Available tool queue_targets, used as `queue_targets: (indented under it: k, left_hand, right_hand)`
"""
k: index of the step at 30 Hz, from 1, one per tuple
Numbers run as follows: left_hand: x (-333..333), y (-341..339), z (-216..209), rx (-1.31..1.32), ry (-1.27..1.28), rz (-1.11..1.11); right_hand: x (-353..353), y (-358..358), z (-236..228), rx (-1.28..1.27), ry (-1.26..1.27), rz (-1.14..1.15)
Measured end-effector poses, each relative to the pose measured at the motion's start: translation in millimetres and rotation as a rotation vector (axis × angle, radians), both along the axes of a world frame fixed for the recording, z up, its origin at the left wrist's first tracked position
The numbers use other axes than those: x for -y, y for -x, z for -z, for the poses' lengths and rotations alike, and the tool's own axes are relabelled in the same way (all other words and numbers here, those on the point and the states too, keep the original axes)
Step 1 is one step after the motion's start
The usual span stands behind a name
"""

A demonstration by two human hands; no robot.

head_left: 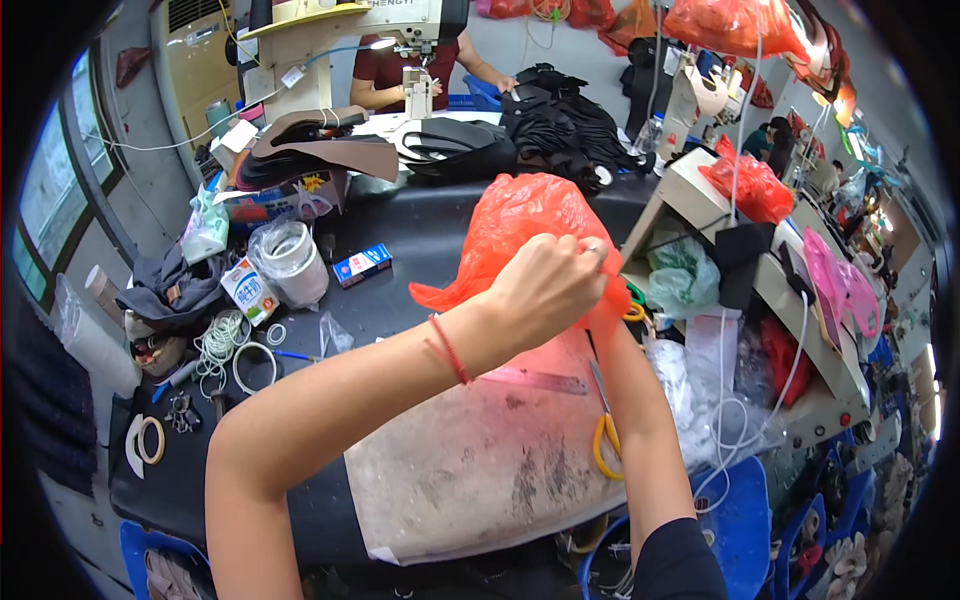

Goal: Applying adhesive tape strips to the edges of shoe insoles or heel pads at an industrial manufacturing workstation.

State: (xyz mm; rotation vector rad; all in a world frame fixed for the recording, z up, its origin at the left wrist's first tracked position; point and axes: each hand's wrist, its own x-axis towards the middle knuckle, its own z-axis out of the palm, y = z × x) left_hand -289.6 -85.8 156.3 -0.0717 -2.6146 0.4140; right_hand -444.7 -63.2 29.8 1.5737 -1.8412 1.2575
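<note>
A translucent red plastic bag (520, 215) billows up over the work surface. My left hand (548, 288), a red cord on its wrist, is closed in a fist on the bag's near side. My right hand (604, 312) reaches up to the same place, inside or behind the bag; its fingers are hidden by the bag and my left hand. Beside my right forearm lie scissors (606, 450) with orange handles, their blades pointing away. A metal ruler (545, 381) rests on the stained pale sheet (450, 480) under my arms.
Left on the black table (400, 220) are a blue-white small box (362, 265), a wrapped white roll (290, 258), a milk carton (250, 290), coiled cord (222, 340) and rings. Black straps (570, 120) pile at the back, where another person works at a sewing machine (418, 85).
</note>
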Motion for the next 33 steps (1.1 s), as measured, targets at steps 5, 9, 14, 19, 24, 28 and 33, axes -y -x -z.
queue_targets:
  k: [5,9,14,19,24,28,33]
  left_hand:
    - [51.0,-9.8,43.7,-0.019,-0.037,-0.058]
    - [69.6,-5.5,61.7,0.015,-0.369,-0.071]
    - [101.0,-0.6,69.3,0.123,-0.759,-0.192]
    - [118.5,-8.4,139.9,0.117,-0.973,-0.266]
    - [70.2,-59.2,144.7,0.054,-0.803,-0.277]
    - [41.8,-184.0,92.7,-0.516,-0.827,-0.294]
    - [-0.6,-318.0,136.8,-0.352,-0.504,-0.243]
  right_hand:
    - [-3.5,29.7,16.2,-0.097,-0.221,-0.047]
    - [8.4,68.5,9.6,-0.171,-0.417,-0.082]
    - [-18.5,4.1,-22.2,-0.15,-0.899,-0.16]
    - [-111.4,-55.9,-68.4,-0.19,-0.057,-0.507]
    - [-172.6,-70.6,-101.1,0.362,0.607,-0.174]
    - [-187.0,-64.3,-103.9,0.796,0.565,-0.073]
    - [-121.4,-60.3,18.7,0.951,-0.178,-0.284]
